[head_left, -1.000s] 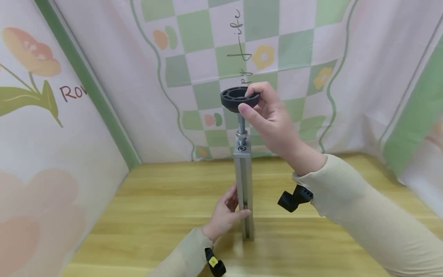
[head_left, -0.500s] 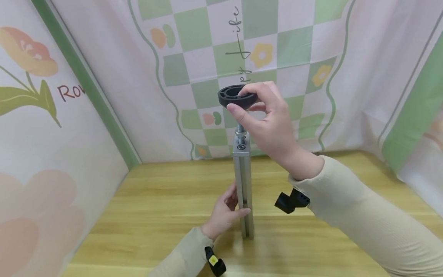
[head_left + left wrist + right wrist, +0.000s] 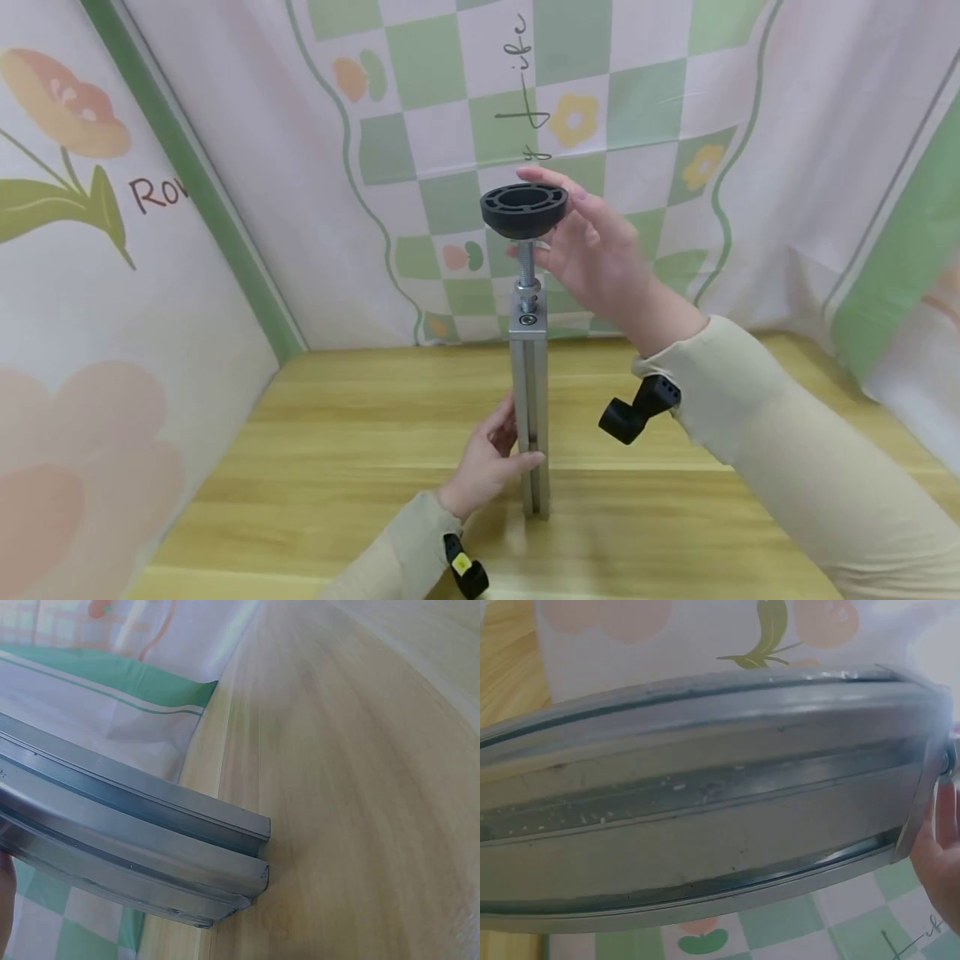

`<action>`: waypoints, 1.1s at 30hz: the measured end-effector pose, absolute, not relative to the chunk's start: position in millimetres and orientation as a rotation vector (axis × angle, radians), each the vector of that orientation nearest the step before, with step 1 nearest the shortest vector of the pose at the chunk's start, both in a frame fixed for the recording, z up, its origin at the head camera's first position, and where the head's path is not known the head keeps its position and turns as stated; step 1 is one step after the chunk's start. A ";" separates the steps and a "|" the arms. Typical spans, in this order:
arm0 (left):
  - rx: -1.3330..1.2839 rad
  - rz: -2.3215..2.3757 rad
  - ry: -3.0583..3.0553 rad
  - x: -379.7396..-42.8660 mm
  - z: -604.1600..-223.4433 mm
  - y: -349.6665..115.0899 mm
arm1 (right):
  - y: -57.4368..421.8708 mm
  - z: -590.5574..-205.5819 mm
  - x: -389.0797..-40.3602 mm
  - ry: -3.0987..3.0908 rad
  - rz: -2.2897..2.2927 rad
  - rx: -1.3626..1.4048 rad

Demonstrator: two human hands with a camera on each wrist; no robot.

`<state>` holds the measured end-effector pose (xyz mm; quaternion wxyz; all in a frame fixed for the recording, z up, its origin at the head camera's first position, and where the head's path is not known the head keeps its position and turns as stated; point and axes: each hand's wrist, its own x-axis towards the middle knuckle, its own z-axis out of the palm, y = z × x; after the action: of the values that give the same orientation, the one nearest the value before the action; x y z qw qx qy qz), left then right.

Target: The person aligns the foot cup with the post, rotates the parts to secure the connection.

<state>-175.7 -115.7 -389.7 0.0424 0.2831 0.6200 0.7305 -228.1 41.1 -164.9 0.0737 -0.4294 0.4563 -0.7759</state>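
Observation:
An upright aluminium profile (image 3: 531,400) stands on the wooden table, its slots facing me. From its end plate (image 3: 528,327) rises a threaded rod (image 3: 526,262) with a nut (image 3: 528,287), topped by a round black levelling foot (image 3: 523,218). My left hand (image 3: 483,471) grips the profile low down, thumb across the front and fingers behind. My right hand (image 3: 592,242) is at the foot's right and far side, fingers extended loosely; contact with the rim cannot be told. In the left wrist view the profile's lower end (image 3: 187,855) meets the table.
The wooden table (image 3: 337,433) spreads out around the profile. Behind it hangs a white and green checked curtain (image 3: 427,133), and a flowered panel (image 3: 90,317) stands at the left. Black wrist mounts (image 3: 633,410) sit on both sleeves.
My right hand turned the levelling foot with thumb and finger on its rim, then loosened and swung round to its far right side. My left hand kept its grip on the profile.

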 end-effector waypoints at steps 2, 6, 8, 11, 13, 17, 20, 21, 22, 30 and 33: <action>0.866 2.232 1.898 -175.5 -389.7 -116.3 | 40.6 -164.3 -230.4 1.321 -2.305 -1.301; 0.866 2.232 1.902 -176.6 -388.5 -115.9 | 39.4 -162.0 -231.5 1.216 -2.265 -1.334; 0.855 2.230 1.908 -176.9 -387.9 -116.0 | 38.2 -160.9 -231.1 1.162 -2.245 -1.342; 0.852 2.229 1.908 -176.6 -387.6 -116.2 | 37.0 -160.6 -230.2 1.113 -2.225 -1.350; 0.862 2.227 1.908 -176.3 -387.8 -116.3 | 37.3 -160.8 -230.1 1.120 -2.227 -1.343; 0.878 2.231 1.911 -176.4 -389.4 -116.9 | 38.0 -161.2 -231.0 1.175 -2.266 -1.322; 0.876 2.240 1.908 -176.6 -391.2 -117.2 | 38.7 -161.5 -232.4 1.223 -2.308 -1.304; 0.878 2.244 1.906 -176.6 -391.6 -117.2 | 38.9 -161.7 -232.7 1.232 -2.319 -1.303; 0.880 2.247 1.904 -176.8 -391.9 -117.3 | 39.2 -161.8 -233.0 1.243 -2.327 -1.298; 0.886 2.256 1.906 -175.5 -390.5 -115.8 | 39.2 -162.0 -232.1 1.246 -2.338 -1.274; 0.880 2.253 1.909 -175.6 -390.3 -115.5 | 39.3 -162.4 -231.5 1.278 -2.348 -1.263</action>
<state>-175.6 -115.5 -390.3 0.0300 0.2855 0.6193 0.7308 -231.5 39.3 -162.4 0.0924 -0.4253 0.4303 -0.7908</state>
